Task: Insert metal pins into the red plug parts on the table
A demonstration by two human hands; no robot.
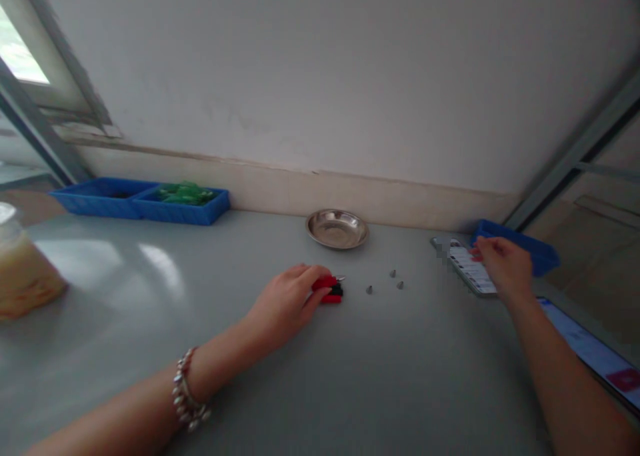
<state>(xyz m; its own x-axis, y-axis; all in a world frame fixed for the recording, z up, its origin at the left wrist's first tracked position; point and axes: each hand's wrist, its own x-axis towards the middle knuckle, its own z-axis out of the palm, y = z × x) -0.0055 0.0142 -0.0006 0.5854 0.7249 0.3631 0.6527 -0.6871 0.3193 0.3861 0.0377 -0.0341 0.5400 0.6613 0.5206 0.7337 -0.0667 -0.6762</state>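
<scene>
My left hand (290, 299) pinches a red piece with a thin metal tip (326, 282) between thumb and fingers. Close under it, on the grey tabletop, lie a black piece (336, 290) and another red piece (332, 299). To their right stand several small metal cones (369, 289), apart from one another. My right hand (506, 267) is at the far right, above the top part of a phone (473, 267) with a lit screen. Its fingers are drawn together, and whatever they may hold is too small to make out.
A round metal dish (337, 230) sits near the wall. At the back left, a blue two-part tray (183, 213) holds green pieces. A blue bin (543, 253) stands behind my right hand. A jar (25, 269) is at the left, a second screen (590, 349) at the right.
</scene>
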